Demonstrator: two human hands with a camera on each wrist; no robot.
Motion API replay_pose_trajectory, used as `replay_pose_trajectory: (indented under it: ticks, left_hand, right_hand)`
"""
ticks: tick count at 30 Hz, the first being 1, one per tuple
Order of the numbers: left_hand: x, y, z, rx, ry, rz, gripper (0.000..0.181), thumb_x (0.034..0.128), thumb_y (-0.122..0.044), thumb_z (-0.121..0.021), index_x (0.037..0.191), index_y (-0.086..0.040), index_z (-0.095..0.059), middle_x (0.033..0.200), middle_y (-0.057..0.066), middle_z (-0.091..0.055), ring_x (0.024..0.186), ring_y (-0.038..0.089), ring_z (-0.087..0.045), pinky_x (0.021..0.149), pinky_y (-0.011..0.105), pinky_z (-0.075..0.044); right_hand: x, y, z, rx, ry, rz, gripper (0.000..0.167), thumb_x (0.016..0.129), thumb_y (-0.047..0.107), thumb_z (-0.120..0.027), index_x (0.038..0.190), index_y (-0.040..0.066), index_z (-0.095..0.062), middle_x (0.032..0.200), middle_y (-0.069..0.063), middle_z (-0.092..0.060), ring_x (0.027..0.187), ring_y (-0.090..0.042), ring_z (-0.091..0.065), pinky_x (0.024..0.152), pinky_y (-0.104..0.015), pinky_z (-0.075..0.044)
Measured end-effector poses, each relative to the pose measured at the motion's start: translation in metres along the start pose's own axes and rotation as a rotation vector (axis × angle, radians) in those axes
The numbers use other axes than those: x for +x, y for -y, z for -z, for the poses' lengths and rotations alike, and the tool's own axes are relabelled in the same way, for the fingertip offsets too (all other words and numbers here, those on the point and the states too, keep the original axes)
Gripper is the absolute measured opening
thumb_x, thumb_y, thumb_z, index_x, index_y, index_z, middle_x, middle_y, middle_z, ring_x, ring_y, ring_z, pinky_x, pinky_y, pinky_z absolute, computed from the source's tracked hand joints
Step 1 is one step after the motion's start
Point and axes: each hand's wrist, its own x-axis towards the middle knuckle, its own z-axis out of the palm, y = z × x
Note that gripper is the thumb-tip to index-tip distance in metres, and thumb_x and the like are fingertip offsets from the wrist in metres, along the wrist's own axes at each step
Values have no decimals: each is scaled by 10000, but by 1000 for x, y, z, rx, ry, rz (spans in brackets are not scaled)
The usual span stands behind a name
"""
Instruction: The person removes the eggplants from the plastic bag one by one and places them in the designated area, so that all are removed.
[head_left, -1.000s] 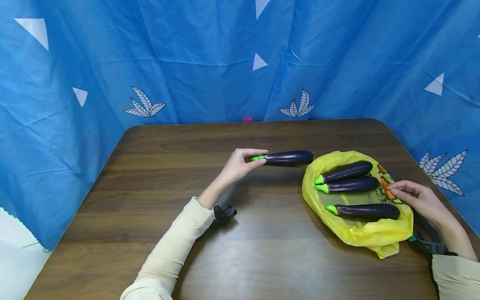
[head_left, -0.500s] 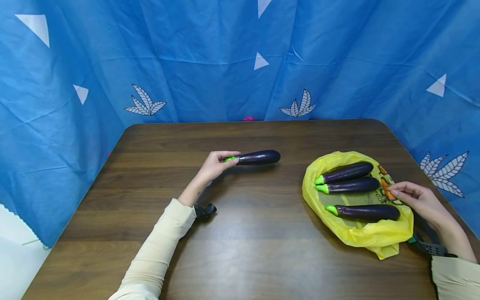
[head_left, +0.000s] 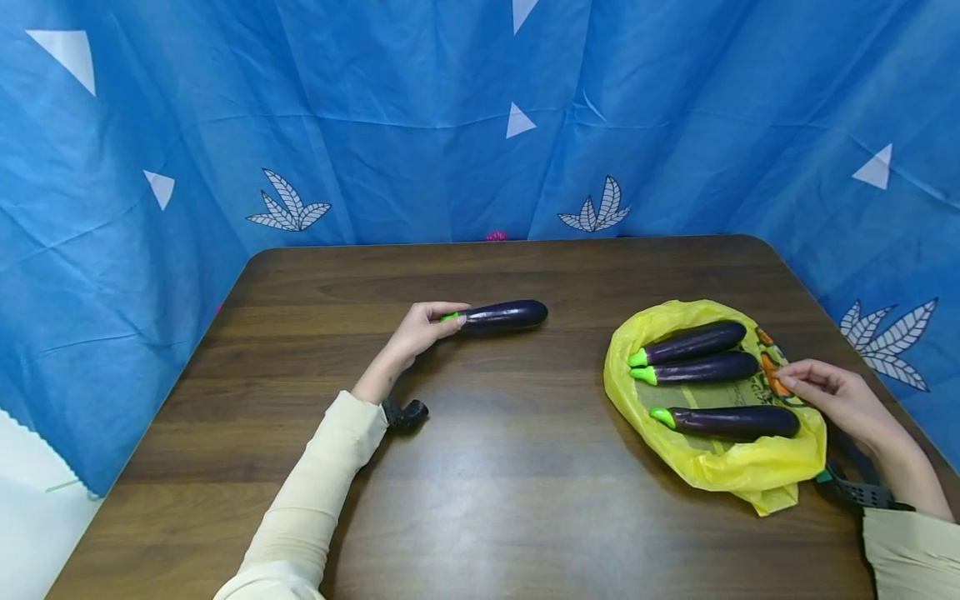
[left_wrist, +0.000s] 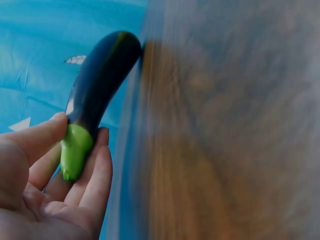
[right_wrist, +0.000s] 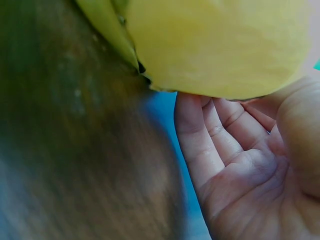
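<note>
My left hand [head_left: 422,328] grips an eggplant [head_left: 506,316] by its green stem end, left of the bag. In the left wrist view, thumb and fingers lie on either side of the green cap [left_wrist: 75,150], and the dark body points away from the palm. Whether its far end touches the table, I cannot tell. At the right, my right hand [head_left: 843,400] pinches the edge of a yellow plastic bag [head_left: 630,400]. Three more eggplants lie inside: an upper one [head_left: 693,341], one just below it [head_left: 705,369], and a lower one [head_left: 735,422] set apart.
The brown wooden table [head_left: 510,500] spreads under both arms. A blue patterned curtain [head_left: 405,108] hangs behind it and along its sides. Black straps sit on both wrists, the left one [head_left: 405,415] close above the tabletop.
My left hand has carried the eggplant leftward from beside the bag and lower toward the table, slowing in the last half second. The right hand and the bag have stayed in place.
</note>
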Motion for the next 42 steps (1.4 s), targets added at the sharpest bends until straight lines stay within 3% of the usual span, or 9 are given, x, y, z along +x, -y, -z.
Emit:
replay_pose_trajectory:
  ticks: [3,7,12,18,27,36,42]
  left_hand:
    - [3,1,3,12,39,6,341,919,-80,-608,1237,41,-583,1246,167,-557,1032,238,-585,852,318,-470]
    - [8,1,6,92,68,14,349,898,-105,-644,1225,11,-602,1243,138,-560,980,208,-596,822,322,-478]
    - [13,1,6,135,57,35,338,876,-97,-672,1197,-5,-624,1218,125,-571,891,185,-590,758,300,-472]
    - [19,3,7,180,37,8,329,862,-88,-686,1174,3,-635,1152,123,-605,850,176,-554,707,274,-450]
    - [20,5,7,227,60,-39,328,856,-70,-690,1168,11,-632,1144,117,-624,1038,213,-558,848,328,-445]
    - [20,6,7,226,49,-49,339,844,-67,-702,1171,-7,-638,1156,106,-611,999,205,-557,788,304,-445]
    - [20,7,8,213,48,-73,334,844,-54,-696,1161,26,-632,1150,130,-615,1056,225,-543,883,344,-422]
  right_hand:
    - [0,0,0,4,2,-3,154,958,25,-508,1041,40,-637,954,199,-611,857,80,-541,689,-83,-414]
    - [0,0,0,8,4,-3,156,961,30,-505,1044,37,-636,952,195,-613,855,78,-547,689,-85,-415]
    - [0,1,0,8,1,-3,151,962,33,-505,1039,37,-635,941,182,-621,847,71,-552,690,-84,-414]
    - [0,2,-1,5,-1,-15,142,961,38,-509,1025,47,-635,913,165,-636,822,56,-561,688,-85,-414]
    - [0,-2,1,18,-3,-6,173,948,-20,-505,1035,43,-641,951,196,-611,850,78,-544,684,-79,-413]
    - [0,0,0,10,-6,-2,151,956,13,-508,1025,47,-638,930,185,-621,832,65,-557,690,-81,-414]
    - [0,1,0,3,-14,-5,145,953,4,-510,1023,24,-635,929,181,-619,837,65,-552,688,-82,-414]
